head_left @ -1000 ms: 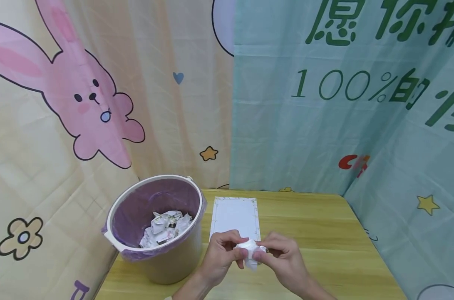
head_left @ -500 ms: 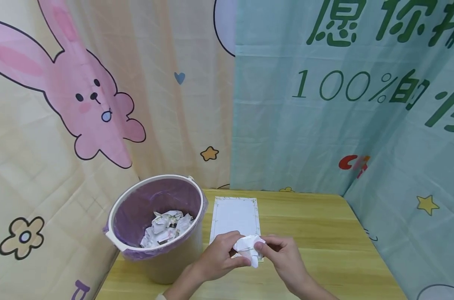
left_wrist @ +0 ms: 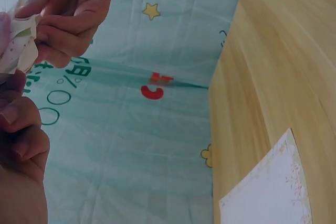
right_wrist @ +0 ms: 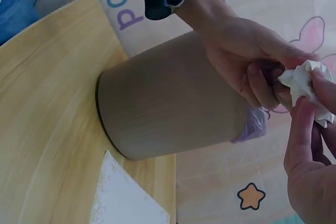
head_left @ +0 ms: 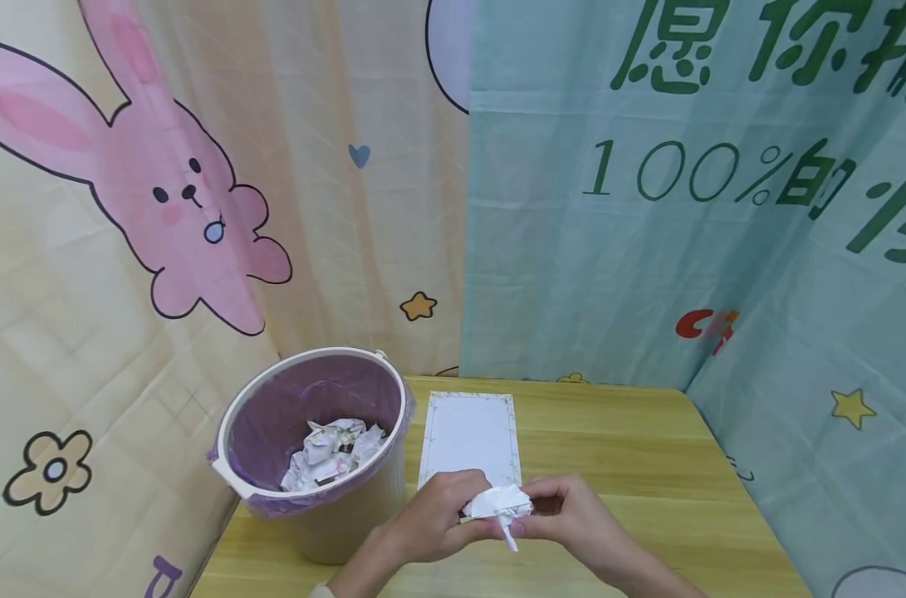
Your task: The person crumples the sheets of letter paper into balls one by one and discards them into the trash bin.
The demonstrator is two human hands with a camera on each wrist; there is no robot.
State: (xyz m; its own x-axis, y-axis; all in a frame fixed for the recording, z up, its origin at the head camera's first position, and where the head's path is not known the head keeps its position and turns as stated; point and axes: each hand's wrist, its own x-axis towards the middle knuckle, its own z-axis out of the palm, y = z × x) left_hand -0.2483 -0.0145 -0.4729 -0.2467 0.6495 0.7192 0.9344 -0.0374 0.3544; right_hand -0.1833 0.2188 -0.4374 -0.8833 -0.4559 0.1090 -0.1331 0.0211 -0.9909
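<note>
A crumpled white sheet of paper (head_left: 499,503) is held between both hands above the wooden table. My left hand (head_left: 445,517) grips it from the left with curled fingers, thumb along the near side. From the right, my right hand (head_left: 575,523) pinches it between thumb and fingers, and a narrow strip of the paper hangs down. In the right wrist view the crumpled paper (right_wrist: 310,90) shows creased folds among the fingertips. Behind the hands, a flat white sheet with a patterned border (head_left: 471,436) lies on the table, its near end hidden by them.
A beige bin (head_left: 348,523) with a purple liner (head_left: 273,415) stands left of the hands on the wooden table (head_left: 632,465). Several crumpled papers (head_left: 333,453) lie inside it. Printed curtains (head_left: 572,274) hang behind and on both sides.
The crumpled paper has been turned and squeezed between the hands. Both hands have shifted slightly lower, and the right fingers have changed their grip. The bin and flat sheet stay put.
</note>
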